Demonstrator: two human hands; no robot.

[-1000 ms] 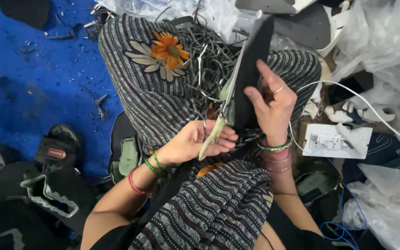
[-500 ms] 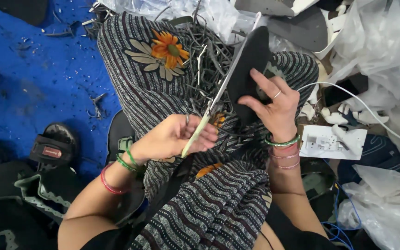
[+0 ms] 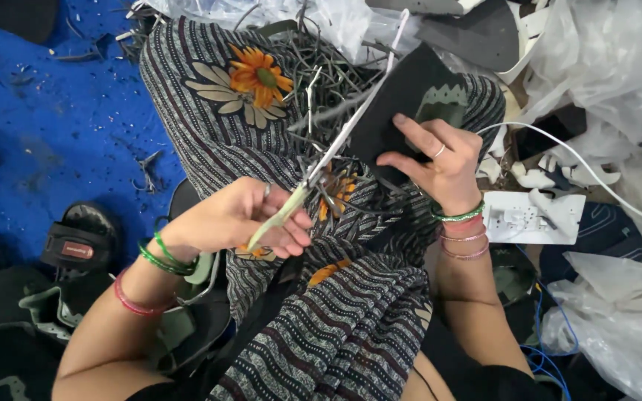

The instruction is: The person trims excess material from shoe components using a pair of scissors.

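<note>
My left hand grips the pale green handles of a pair of scissors, whose long blades point up and to the right along the edge of a black shoe sole. My right hand, wearing a ring and bangles, holds that black sole upright over my lap. A heap of thin dark cut strips lies on my striped, flower-printed dress just behind the blades.
A blue floor with scattered offcuts is at the left, with dark sandals near my left arm. A white power strip with a white cable sits at the right. Clear plastic bags and grey soles fill the top right.
My left hand has moved left and slightly down with the scissors. The right hand has tilted the black sole further to the right.
</note>
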